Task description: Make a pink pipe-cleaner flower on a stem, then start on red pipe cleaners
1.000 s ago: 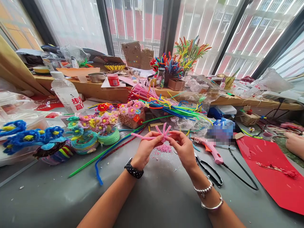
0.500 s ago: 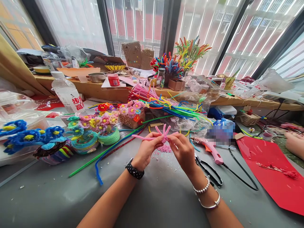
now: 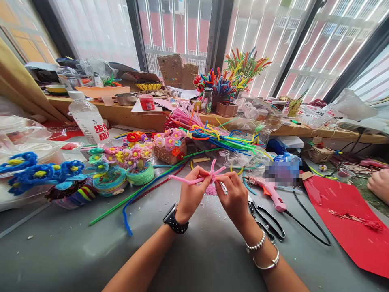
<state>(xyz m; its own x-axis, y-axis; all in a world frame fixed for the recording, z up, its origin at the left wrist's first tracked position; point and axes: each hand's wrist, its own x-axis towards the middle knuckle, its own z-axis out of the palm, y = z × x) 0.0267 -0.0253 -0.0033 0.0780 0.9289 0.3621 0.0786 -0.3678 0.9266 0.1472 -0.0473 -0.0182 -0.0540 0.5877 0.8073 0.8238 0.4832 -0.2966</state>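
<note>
Between my two hands is a small bundle of pink pipe cleaners (image 3: pixel 213 170), its short ends fanning upward and one longer end sticking out to the left. My left hand (image 3: pixel 194 190) pinches it near the centre between thumb and fingertips. From the other side, the fingertips of my right hand (image 3: pixel 234 194) close on the bundle. Below the fingers, a small heap of pink fluff clippings (image 3: pixel 210 189) lies on the grey table (image 3: pixel 194 251). Scissors with black handles (image 3: pixel 269 221) rest beside my right wrist.
Pipe-cleaner flowers in small pots (image 3: pixel 139 172) and a water bottle (image 3: pixel 88 119) stand at left. Loose colored pipe cleaners (image 3: pixel 219 138) pile up behind my hands. A pink glue gun (image 3: pixel 273 196) and red sheet (image 3: pixel 346 215) lie right; another person's hand (image 3: pixel 379 184) is at the edge.
The pink bundle has turned in my fingers, and its upright ends are grouped differently. My left wrist has rotated, showing more of the watch face. The other person's hand has shifted slightly.
</note>
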